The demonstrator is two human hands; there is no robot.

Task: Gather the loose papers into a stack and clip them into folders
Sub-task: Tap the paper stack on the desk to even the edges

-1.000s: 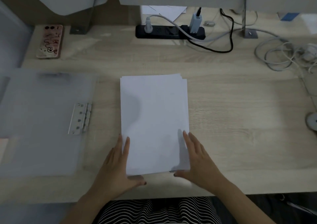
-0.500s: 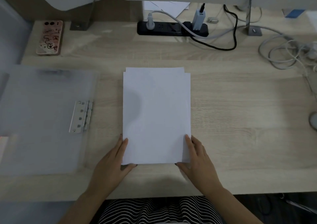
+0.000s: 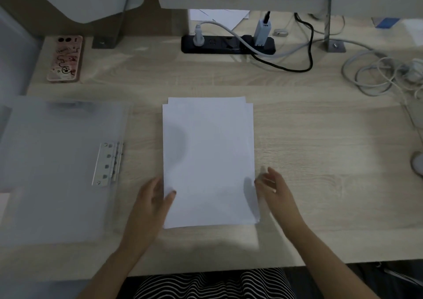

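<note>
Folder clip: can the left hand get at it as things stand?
Probably yes. The left hand is at the left edge of the paper stack, and only bare desk separates it from the clip.

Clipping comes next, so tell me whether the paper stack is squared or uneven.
Uneven: the paper stack lies flat, but sheet edges step out at its far corners.

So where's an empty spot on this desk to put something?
Bare wood lies right of the paper stack, up to the loose cables, and between the stack and the power strip. The left is crowded: the clear folder, then the phone behind it.
</note>
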